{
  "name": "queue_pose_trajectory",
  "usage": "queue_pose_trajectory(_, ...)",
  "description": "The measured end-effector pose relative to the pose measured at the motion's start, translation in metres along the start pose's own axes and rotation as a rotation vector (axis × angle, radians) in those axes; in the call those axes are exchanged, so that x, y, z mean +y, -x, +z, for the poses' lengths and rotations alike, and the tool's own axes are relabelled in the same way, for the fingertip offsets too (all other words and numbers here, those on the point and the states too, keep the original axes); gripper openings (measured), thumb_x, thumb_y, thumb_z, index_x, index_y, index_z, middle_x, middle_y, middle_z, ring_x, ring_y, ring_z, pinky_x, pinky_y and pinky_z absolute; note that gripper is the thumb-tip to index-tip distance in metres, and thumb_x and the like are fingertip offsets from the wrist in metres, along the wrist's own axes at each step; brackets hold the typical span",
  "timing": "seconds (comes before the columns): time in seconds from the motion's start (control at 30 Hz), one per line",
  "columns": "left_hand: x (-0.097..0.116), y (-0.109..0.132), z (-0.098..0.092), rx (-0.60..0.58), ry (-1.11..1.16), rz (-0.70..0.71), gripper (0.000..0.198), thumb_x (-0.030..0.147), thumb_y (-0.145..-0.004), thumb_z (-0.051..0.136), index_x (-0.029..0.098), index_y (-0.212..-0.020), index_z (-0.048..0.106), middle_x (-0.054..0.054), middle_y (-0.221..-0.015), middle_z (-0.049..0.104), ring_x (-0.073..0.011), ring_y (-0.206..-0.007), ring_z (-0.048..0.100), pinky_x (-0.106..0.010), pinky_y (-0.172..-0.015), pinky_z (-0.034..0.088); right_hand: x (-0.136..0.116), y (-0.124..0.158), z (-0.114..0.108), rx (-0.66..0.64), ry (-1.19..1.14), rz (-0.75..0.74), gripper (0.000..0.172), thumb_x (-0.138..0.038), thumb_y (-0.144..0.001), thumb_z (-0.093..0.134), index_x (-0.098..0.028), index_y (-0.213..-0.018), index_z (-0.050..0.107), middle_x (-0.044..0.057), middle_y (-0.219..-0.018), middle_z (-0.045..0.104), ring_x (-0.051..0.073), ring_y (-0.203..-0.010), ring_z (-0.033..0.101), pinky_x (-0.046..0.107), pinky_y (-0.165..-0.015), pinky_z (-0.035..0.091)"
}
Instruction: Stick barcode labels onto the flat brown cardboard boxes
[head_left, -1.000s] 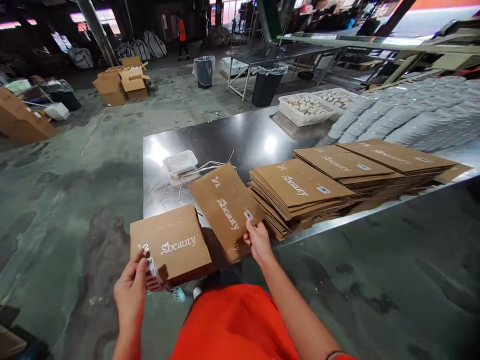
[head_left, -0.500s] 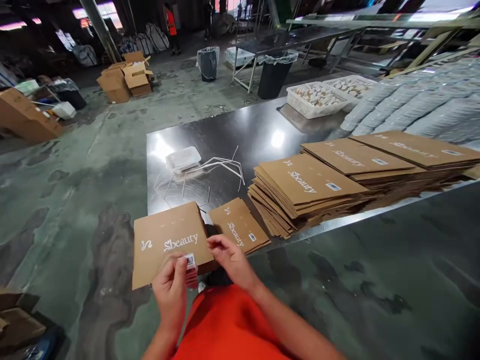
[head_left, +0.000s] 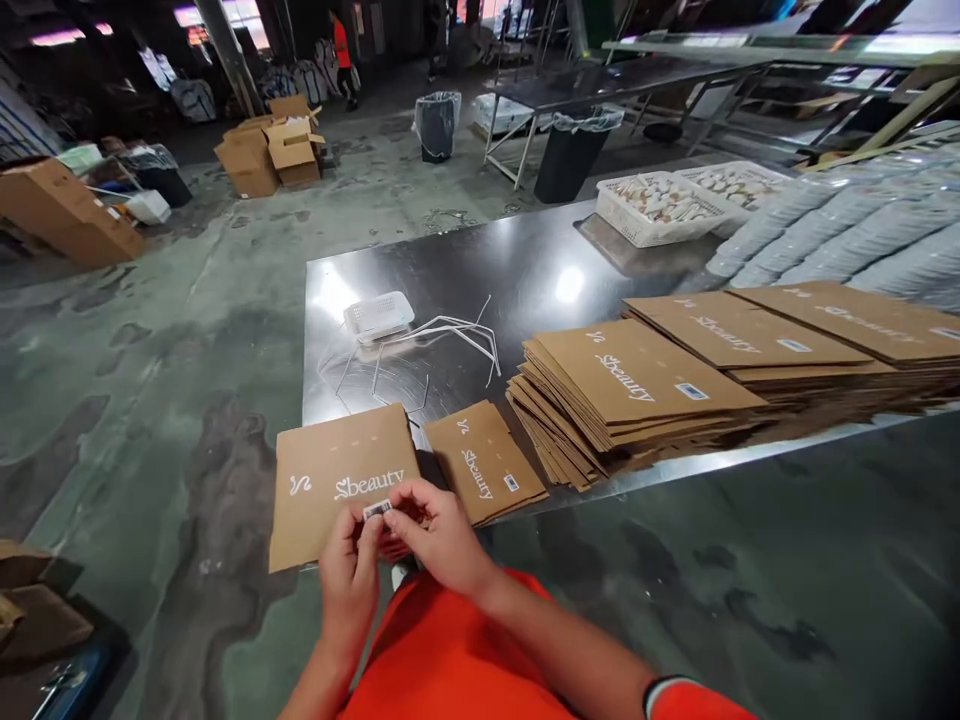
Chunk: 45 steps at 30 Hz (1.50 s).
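Observation:
Low in front of me, my left hand (head_left: 349, 565) is closed on a strip of barcode labels (head_left: 377, 509), white with reddish parts below. My right hand (head_left: 442, 535) pinches at the right edge of the same labels; its fingertips partly cover them. Just beyond both hands lies a brown cardboard mailer printed "Sbeauty" (head_left: 330, 460), at the near left corner of the metal table. To its right is a smaller pile of the same mailers (head_left: 486, 465), turned at an angle.
Taller stacks of mailers (head_left: 645, 370) run along the near table edge to the right. White straps (head_left: 457, 328) and a small white basket (head_left: 379, 315) sit on the metal table (head_left: 517, 280). Filled white baskets (head_left: 652, 205) and wrapped grey stacks (head_left: 847, 220) stand farther back.
My right hand has come left and down from beside the mailer to the labels in my left hand, and its fingers have closed on them. The view has shifted slightly.

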<state>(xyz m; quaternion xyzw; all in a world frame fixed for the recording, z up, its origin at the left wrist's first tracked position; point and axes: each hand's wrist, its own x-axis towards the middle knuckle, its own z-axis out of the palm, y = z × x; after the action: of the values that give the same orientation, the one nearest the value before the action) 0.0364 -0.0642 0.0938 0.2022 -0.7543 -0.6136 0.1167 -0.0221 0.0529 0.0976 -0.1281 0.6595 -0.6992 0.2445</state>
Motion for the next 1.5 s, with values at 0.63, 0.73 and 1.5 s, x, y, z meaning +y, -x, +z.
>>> queue_pose_trajectory(0.63,-0.028,-0.029,-0.006,-0.035,0.076,-0.314,0.049,0.059,-0.070,0.061,0.011,-0.075,0.070,-0.004,-0.066,0.062,-0.0143,-0.057,0.052,-0.024,-0.051,0.043,0.044,-0.112,-0.023,0.377,0.615,-0.004,0.012,-0.022,-0.073,0.059,-0.015,-0.062,0.061,0.005,-0.083,0.056,0.016,-0.080,0.054,0.031,-0.081,0.043)
queue_pose_trajectory(0.73,-0.026,-0.028,-0.006,-0.016,0.084,-0.293,0.048,0.059,-0.070,0.061,0.012,-0.071,0.069,-0.003,-0.061,0.059,-0.0129,-0.053,0.049,-0.023,-0.048,0.041,0.043,-0.112,-0.021,0.380,0.668,-0.015,0.012,-0.019,-0.074,0.058,-0.016,-0.062,0.062,0.005,-0.082,0.056,0.017,-0.081,0.054,0.031,-0.082,0.043)
queue_pose_trajectory(1.5,-0.031,-0.022,-0.024,0.062,-0.015,-0.026,0.036,0.047,-0.082,0.055,0.015,-0.081,0.072,-0.013,-0.115,0.065,-0.0263,-0.107,0.059,-0.036,-0.091,0.045,0.040,-0.101,-0.028,0.442,0.748,0.037,0.024,-0.022,-0.082,0.050,-0.017,-0.105,0.050,0.006,-0.095,0.059,0.017,-0.082,0.057,0.028,-0.070,0.040)
